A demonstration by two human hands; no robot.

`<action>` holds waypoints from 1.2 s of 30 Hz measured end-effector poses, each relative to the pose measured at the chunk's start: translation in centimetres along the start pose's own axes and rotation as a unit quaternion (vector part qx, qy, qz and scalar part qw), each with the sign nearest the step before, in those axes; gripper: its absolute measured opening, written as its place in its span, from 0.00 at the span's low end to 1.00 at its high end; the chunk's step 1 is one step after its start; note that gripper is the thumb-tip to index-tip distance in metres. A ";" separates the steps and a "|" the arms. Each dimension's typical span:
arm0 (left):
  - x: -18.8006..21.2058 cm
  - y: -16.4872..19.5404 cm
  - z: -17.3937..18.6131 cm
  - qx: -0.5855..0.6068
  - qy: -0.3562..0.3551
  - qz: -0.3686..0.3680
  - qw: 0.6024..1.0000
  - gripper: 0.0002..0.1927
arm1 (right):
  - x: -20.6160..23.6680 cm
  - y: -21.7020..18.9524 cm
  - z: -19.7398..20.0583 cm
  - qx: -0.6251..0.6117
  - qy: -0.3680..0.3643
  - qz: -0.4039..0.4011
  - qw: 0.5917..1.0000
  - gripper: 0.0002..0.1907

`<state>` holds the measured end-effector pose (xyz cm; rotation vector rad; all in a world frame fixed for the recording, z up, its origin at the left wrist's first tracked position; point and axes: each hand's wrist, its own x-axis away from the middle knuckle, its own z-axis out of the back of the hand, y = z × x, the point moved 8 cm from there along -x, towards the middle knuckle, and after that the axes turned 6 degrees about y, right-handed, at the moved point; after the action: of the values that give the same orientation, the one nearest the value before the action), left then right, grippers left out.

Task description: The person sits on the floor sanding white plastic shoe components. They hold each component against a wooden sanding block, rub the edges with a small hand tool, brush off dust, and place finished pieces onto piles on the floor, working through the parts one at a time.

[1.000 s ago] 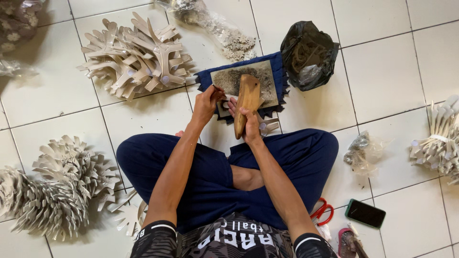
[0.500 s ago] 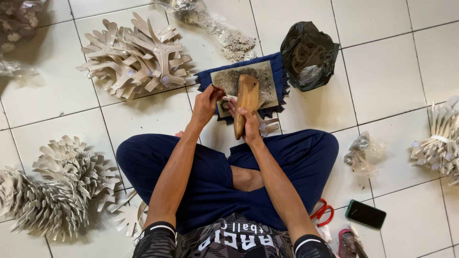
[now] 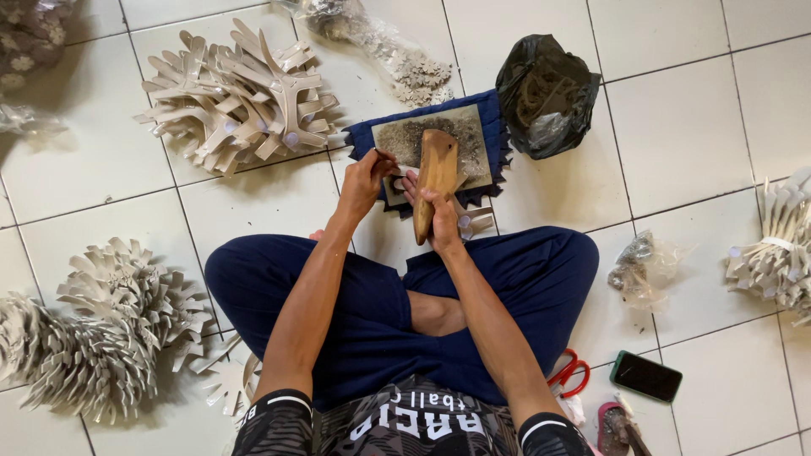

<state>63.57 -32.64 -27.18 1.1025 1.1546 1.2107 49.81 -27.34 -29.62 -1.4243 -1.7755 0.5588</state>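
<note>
I sit cross-legged on a white tiled floor. My right hand point(image 3: 441, 221) grips a wooden mallet-like tool point(image 3: 435, 173) that stands tilted over a worn pad on a dark blue cloth point(image 3: 490, 114). My left hand point(image 3: 365, 179) pinches a small white piece at the pad's near left edge, just beside the wooden tool. A pale forked cutout point(image 3: 476, 221) lies by my right hand.
A heap of pale forked cutouts point(image 3: 236, 93) lies far left, stacked fans of them point(image 3: 93, 338) at near left, a bundled stack point(image 3: 777, 253) at right. A black plastic bag point(image 3: 545, 93), clear bags point(image 3: 644, 266), red scissors point(image 3: 568, 376) and a phone point(image 3: 646, 377) lie around me.
My left hand has shifted slightly on the small piece; the wooden tool stays nearly where it was.
</note>
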 end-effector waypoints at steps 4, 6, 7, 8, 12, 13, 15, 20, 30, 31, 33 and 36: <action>0.0 0.1 -0.1 0.006 -0.007 -0.009 1.000 0.08 | 0.0 0.0 0.0 0.003 -0.003 0.002 1.000 0.36; 0.1 0.4 0.0 -0.021 -0.006 -0.025 0.999 0.09 | 0.0 0.0 0.0 0.000 -0.002 0.001 1.000 0.37; 0.1 0.5 0.0 -0.034 -0.005 -0.033 0.999 0.10 | 0.0 0.0 0.0 0.000 -0.003 0.001 1.000 0.37; 0.1 0.5 0.0 -0.035 -0.007 -0.034 0.999 0.09 | 0.0 0.0 0.0 -0.001 -0.005 0.002 1.000 0.37; 0.1 0.6 -0.1 -0.033 -0.007 -0.023 0.999 0.07 | 0.0 0.0 0.0 -0.006 -0.010 -0.002 1.000 0.38; 0.1 0.5 -0.1 -0.032 -0.006 -0.017 0.999 0.06 | 0.0 0.0 0.0 -0.004 -0.008 -0.002 1.000 0.38; 0.1 0.5 0.0 -0.020 -0.004 -0.012 1.000 0.05 | 0.1 -0.1 0.1 0.002 -0.006 -0.003 1.000 0.39; 0.1 0.4 0.0 -0.011 -0.005 -0.011 1.000 0.06 | 0.2 -0.1 0.1 0.000 -0.007 -0.003 1.000 0.40; 0.2 0.3 -0.2 -0.030 -0.015 -0.020 0.999 0.11 | 0.3 0.0 0.2 -0.007 -0.008 -0.004 1.000 0.39; 0.3 0.3 -0.1 -0.030 -0.011 -0.021 0.999 0.11 | 0.4 0.0 0.2 -0.006 -0.003 -0.003 1.000 0.39; 0.2 0.2 -0.2 -0.025 -0.014 -0.014 0.999 0.11 | 0.3 -0.1 0.3 -0.001 0.005 -0.001 1.000 0.39; 0.3 0.4 -0.3 -0.037 -0.020 -0.038 0.998 0.12 | 0.1 0.0 0.2 -0.003 0.002 0.000 1.000 0.39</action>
<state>63.21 -32.28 -26.85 1.0133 1.1029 1.1582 49.64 -27.26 -29.70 -1.4272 -1.7760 0.5508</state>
